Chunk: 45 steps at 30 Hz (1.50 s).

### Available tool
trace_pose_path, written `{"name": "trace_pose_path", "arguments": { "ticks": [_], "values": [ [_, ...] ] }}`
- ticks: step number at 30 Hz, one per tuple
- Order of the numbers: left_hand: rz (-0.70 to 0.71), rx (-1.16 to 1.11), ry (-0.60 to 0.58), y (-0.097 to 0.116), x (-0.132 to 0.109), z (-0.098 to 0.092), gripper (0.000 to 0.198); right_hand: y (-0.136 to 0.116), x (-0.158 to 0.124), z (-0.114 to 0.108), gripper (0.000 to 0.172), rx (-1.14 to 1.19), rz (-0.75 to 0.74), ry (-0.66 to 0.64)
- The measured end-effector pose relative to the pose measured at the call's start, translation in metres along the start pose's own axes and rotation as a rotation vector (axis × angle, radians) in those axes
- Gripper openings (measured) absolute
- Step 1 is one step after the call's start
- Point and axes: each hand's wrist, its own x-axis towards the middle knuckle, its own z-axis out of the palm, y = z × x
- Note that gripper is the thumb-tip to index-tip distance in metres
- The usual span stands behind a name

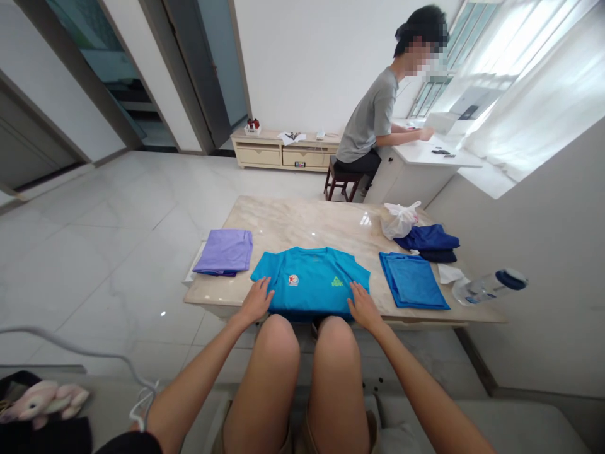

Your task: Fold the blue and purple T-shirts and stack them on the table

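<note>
- Presently we have the teal T-shirt (309, 284) spread face up at the near edge of the table (302, 221).
- Our left hand (258, 299) lies flat with fingers spread on the shirt's left side, and our right hand (363, 306) lies likewise on its right side. Neither grips any cloth.
- We judge this to be smoothing. A fold from here would call for pinching both sides evenly.
- A folded purple garment (225, 251) lies toward the left edge and a folded blue one (412, 279) toward the right edge.
- The shirt's hem is hidden past the table's near edge, behind our knees.
</note>
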Motion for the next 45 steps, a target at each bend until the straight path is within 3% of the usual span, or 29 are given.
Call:
{"name": "trace_pose_path", "arguments": {
  "ticks": [5, 10, 15, 20, 23, 26, 29, 32, 35, 38, 41, 45],
  "values": [
    [0.069, 0.243, -0.03, -0.008, 0.023, 0.04, 0.066, 0.032, 0.043, 0.022, 0.068, -0.086, -0.14, -0.011],
    [-0.087, 0.406, 0.055, -0.037, 0.048, 0.056, 0.079, 0.075, 0.061, 0.026, 0.075, -0.201, 0.006, -0.001],
    [-0.162, 0.468, 0.078, -0.048, 0.083, 0.05, 0.086, 0.088, 0.072, 0.018, 0.089, -0.303, 0.231, 0.069],
    [-0.331, 0.5, -0.09, -0.009, 0.118, 0.017, 0.082, 0.052, 0.095, -0.003, 0.093, -0.394, 0.486, 0.021],
    [-0.282, 0.463, -0.159, 0.022, 0.106, 0.003, 0.063, 0.028, 0.092, -0.018, 0.083, -0.406, 0.54, -0.026],
    [-0.179, 0.407, -0.171, 0.04, 0.072, 0.004, 0.056, 0.018, 0.069, -0.025, 0.07, -0.357, 0.383, -0.034],
    [-0.019, 0.288, -0.156, 0.036, 0.039, 0.011, 0.061, 0.017, 0.037, -0.019, 0.063, -0.301, 0.161, -0.062],
    [0.079, 0.204, -0.194, 0.018, 0.017, 0.012, 0.063, 0.014, 0.008, -0.009, 0.064, -0.221, 0.071, -0.132],
    [0.083, 0.264, -0.216, 0.001, 0.004, 0.003, 0.052, 0.009, -0.008, -0.005, 0.059, -0.148, 0.105, -0.148],
    [0.064, 0.35, -0.222, -0.008, 0.002, -0.012, 0.039, 0.017, -0.004, -0.014, 0.045, -0.104, 0.173, -0.117],
    [0.038, 0.4, -0.204, -0.01, 0.007, -0.02, 0.039, 0.042, 0.014, -0.031, 0.041, -0.074, 0.297, -0.046],
    [0.06, 0.403, -0.124, -0.019, 0.017, -0.017, 0.049, 0.08, 0.043, -0.049, 0.048, -0.048, 0.499, 0.096]
  ]
}}
